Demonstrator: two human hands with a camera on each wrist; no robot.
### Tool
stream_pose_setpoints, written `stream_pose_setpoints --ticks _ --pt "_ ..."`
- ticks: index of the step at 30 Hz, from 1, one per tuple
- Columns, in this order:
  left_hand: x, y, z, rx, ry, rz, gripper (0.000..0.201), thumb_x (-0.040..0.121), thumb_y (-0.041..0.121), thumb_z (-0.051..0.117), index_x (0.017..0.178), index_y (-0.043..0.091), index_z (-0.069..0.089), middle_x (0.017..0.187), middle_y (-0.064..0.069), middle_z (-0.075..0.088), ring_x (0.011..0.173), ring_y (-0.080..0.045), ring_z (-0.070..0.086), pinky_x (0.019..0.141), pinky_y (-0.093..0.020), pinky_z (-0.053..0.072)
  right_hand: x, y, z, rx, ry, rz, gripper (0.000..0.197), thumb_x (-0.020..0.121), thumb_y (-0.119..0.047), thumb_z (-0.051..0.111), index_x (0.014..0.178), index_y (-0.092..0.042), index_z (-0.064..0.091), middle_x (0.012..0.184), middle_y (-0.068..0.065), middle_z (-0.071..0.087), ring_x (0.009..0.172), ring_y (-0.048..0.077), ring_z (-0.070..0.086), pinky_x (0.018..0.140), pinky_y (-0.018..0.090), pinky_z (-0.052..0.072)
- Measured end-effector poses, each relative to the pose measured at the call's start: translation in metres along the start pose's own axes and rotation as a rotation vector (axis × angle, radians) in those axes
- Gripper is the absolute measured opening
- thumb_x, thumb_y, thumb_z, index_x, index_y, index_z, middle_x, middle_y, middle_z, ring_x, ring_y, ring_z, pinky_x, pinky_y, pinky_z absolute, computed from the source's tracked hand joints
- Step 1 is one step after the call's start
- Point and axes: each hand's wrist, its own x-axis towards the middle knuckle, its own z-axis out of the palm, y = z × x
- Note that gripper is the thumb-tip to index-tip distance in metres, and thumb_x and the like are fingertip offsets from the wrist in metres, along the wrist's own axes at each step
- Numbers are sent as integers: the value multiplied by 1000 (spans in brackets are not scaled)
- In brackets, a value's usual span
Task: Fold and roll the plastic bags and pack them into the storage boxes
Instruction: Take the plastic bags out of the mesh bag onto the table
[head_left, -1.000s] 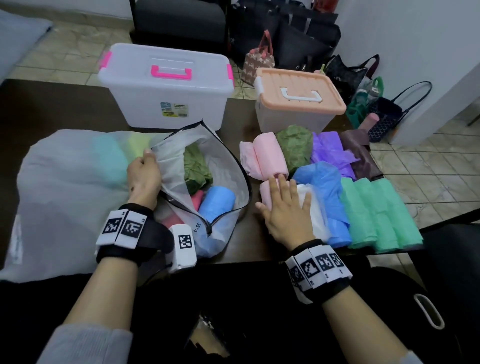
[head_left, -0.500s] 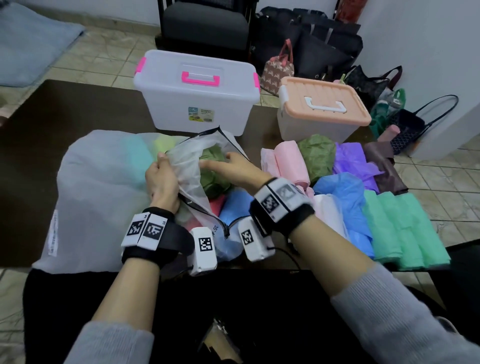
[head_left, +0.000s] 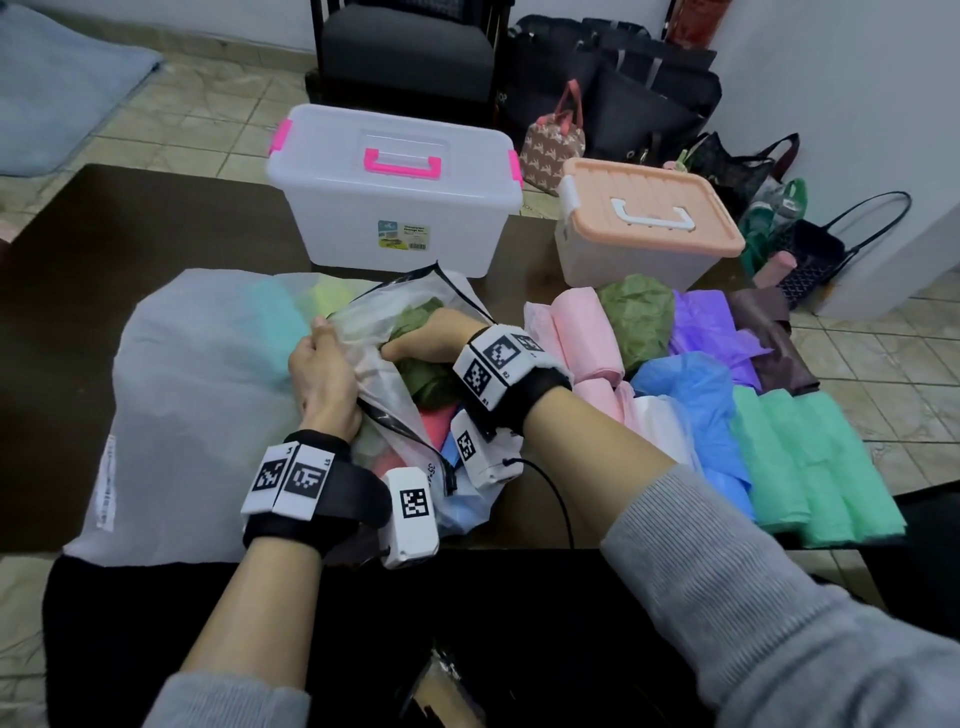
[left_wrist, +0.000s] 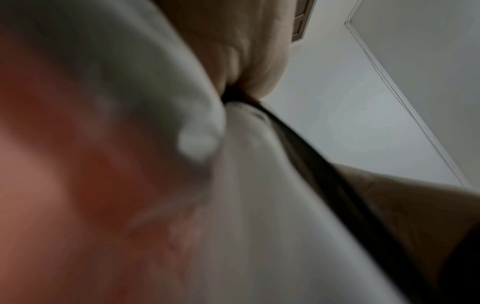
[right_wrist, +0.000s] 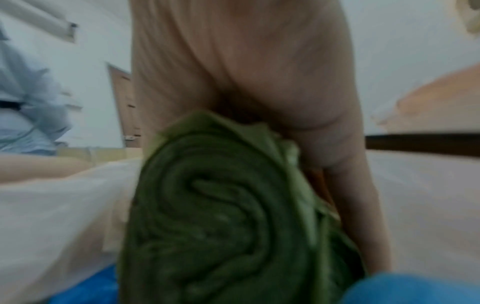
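Note:
A translucent white mesh pouch (head_left: 208, 384) with a black zipper lies on the dark table (head_left: 104, 234), its mouth open toward me. My left hand (head_left: 322, 369) grips the pouch's rim beside the zipper (left_wrist: 306, 152). My right hand (head_left: 421, 343) reaches inside the mouth and grips a rolled dark green bag (head_left: 423, 382), whose spiral end (right_wrist: 226, 218) fills the right wrist view. Pink and blue rolls (head_left: 441, 426) also sit in the pouch. More rolled and crumpled bags in pink (head_left: 582, 332), blue (head_left: 691, 395) and mint green (head_left: 810, 462) lie on the right.
Two closed storage boxes stand at the back: a clear one with pink handle (head_left: 395, 187) and one with a peach lid (head_left: 649, 218). A chair (head_left: 405, 52) and several handbags (head_left: 613, 93) sit on the floor beyond the table. The table's right edge runs beside the mint bags.
My right hand left the pile of rolls on the right, crossed to the pouch and went into its mouth, closing on the green roll. My left hand kept hold of the rim.

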Motion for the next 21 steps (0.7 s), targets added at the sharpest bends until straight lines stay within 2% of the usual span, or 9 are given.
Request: stream_pose_setpoints --ticks 3,6,8,10,13,17,19,21 --pt "-2 1 1 0 4 11 42 101 36 35 65 15 42 67 0 45 71 -20 46 60 -28 40 -7 0 -1 -111 38 -57 42 92 -33 54 125 -7 53 130 8 54 115 25 52 88 30 42" --pt "-5 4 2 5 10 18 41 101 35 35 66 15 42 66 0 44 65 -19 46 46 -21 42 -14 9 6 -298 113 -48 41 86 -30 60 117 -4 55 121 13 58 104 28 56 74 28 43" --pt "-7 5 3 -5 9 16 40 101 33 35 67 15 43 67 -1 43 57 -14 44 36 -14 40 -16 12 11 -346 190 -55 36 83 -24 61 113 -4 56 115 15 60 106 31 58 73 29 43" --pt "-8 6 3 -11 3 12 39 101 34 35 68 15 44 68 -1 44 55 -12 45 35 -12 39 -22 16 8 -394 247 -87 31 84 -18 58 112 -6 57 113 12 61 108 31 58 73 30 41" --pt "-10 7 3 7 4 19 40 101 34 35 67 16 44 68 0 46 56 -12 47 34 -12 39 -35 23 -6 -417 318 -125 34 82 -20 61 114 -10 55 115 8 59 108 29 58 74 29 36" --pt "-8 5 3 -28 -3 1 38 101 34 36 68 16 45 69 0 46 55 -12 47 35 -13 42 -50 39 -42 -207 315 -70 34 73 -24 68 101 -10 55 94 5 57 85 23 57 67 28 44" --pt "-8 5 3 -39 -12 -11 37 101 35 37 70 17 45 69 0 48 53 -13 51 38 -17 45 -55 52 -64 -2 280 -69 28 71 -25 73 93 -11 63 89 5 65 80 20 63 64 26 51" --pt "-9 6 4 -35 -15 -6 37 101 34 36 69 18 44 68 1 48 40 -5 53 42 -19 44 -62 65 -82 153 253 -56 23 70 -25 74 88 -13 68 87 5 70 79 19 67 71 27 55"
